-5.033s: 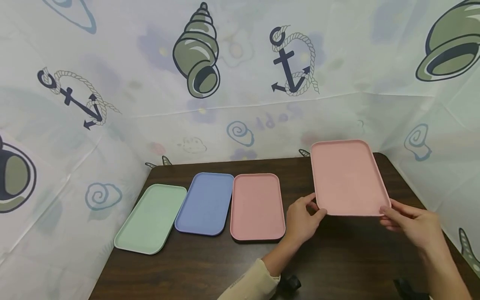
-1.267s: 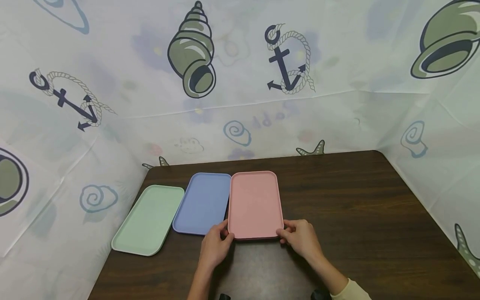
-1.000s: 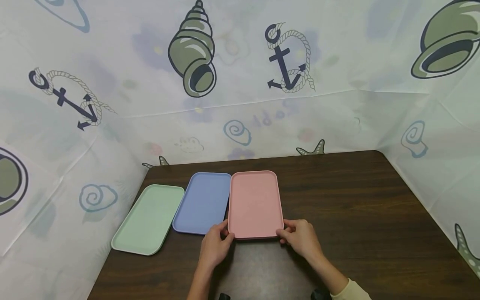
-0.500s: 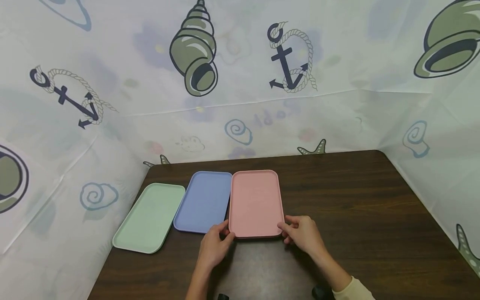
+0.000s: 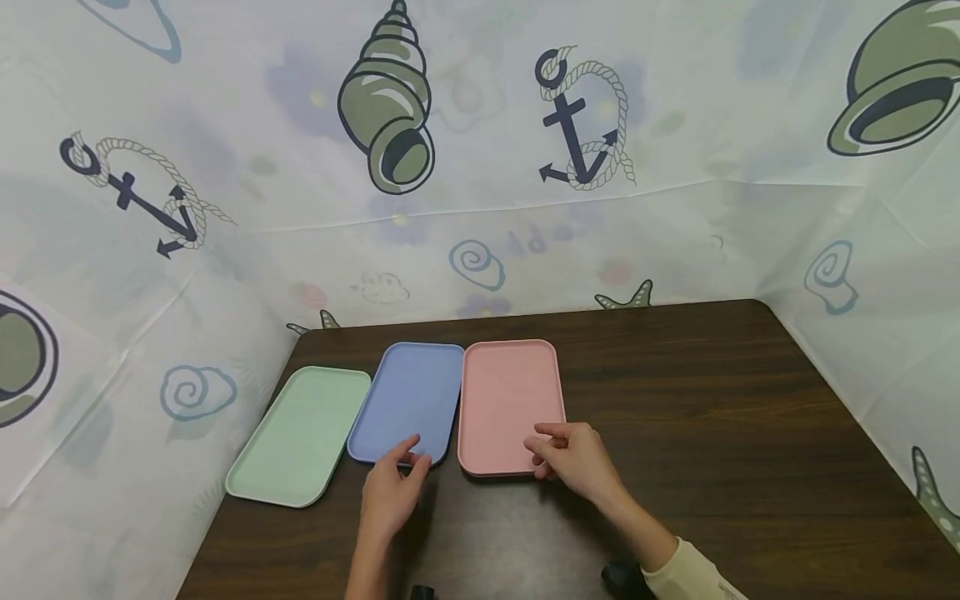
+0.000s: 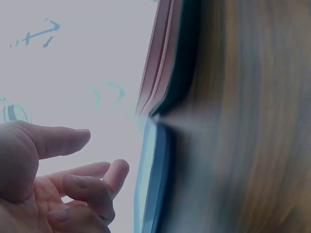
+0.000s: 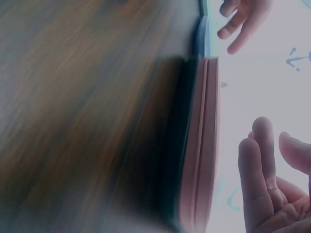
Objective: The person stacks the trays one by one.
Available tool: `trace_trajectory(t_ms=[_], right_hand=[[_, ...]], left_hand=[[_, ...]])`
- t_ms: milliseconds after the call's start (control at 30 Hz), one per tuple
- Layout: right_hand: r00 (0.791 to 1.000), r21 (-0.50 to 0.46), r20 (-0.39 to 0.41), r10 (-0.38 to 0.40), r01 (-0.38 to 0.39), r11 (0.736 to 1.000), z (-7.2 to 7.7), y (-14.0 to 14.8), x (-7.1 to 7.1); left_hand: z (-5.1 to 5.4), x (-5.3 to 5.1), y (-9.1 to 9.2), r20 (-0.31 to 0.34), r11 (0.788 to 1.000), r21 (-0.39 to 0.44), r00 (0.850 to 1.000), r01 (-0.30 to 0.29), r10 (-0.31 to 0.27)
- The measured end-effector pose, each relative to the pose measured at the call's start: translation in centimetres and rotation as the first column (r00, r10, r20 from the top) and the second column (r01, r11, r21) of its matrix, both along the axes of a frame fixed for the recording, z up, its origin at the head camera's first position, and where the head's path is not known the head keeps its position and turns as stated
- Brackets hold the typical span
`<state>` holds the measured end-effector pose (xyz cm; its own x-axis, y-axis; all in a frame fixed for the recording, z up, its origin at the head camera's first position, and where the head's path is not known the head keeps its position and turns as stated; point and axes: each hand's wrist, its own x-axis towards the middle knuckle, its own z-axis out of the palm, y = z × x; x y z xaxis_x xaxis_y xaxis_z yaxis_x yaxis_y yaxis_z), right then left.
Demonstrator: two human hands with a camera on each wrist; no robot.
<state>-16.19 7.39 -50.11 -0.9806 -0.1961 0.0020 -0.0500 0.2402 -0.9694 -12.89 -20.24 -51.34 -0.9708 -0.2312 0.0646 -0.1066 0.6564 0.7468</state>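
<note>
Three piles or single trays lie in a row: a green tray (image 5: 300, 437), a blue tray (image 5: 408, 400) and a pink tray (image 5: 512, 400). Both wrist views show two pink rims one on the other (image 7: 206, 145), above a dark band. My left hand (image 5: 392, 492) hovers by the blue tray's front edge, thumb and fingers apart; it holds nothing. Over the pink tray's front right corner is my right hand (image 5: 577, 460), also holding nothing, its fingers loosely bent. In the left wrist view a gap separates my fingers from the blue tray's edge (image 6: 151, 179).
The trays rest on a dark wood table (image 5: 697, 417). The blue and pink trays meet at their far corners, and the green one lies askew against the blue. A white printed cloth (image 5: 480, 150) hangs behind the table and along its sides.
Five seconds ago both hands held a pink tray at the right; it now lies stacked on the other pink tray. Both hands have let go and shifted left, the left one toward the blue tray.
</note>
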Motion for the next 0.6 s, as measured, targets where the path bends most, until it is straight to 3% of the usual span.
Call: trace_trajectory(t_ms=[267, 467, 600], right_hand=[[0.985, -0.093, 0.047, 0.165, -0.160, 0.983, 1.3, -3.7, 0.1], [0.950, -0.102, 0.102, 0.294, -0.284, 0.953, 1.6, -6.5, 0.4], [0.926, -0.109, 0.155, 0.345, -0.331, 0.937, 1.5, -8.4, 0.9]], left_hand=[[1.4, 0.3, -4.1, 0.026, 0.984, -0.069, 0.986, -0.165, 0.167], [1.9, 0.6, -6.0, 0.068, 0.941, -0.164, 0.948, -0.297, 0.311], [1.7, 0.5, -6.7, 0.090, 0.917, -0.224, 0.930, -0.330, 0.357]])
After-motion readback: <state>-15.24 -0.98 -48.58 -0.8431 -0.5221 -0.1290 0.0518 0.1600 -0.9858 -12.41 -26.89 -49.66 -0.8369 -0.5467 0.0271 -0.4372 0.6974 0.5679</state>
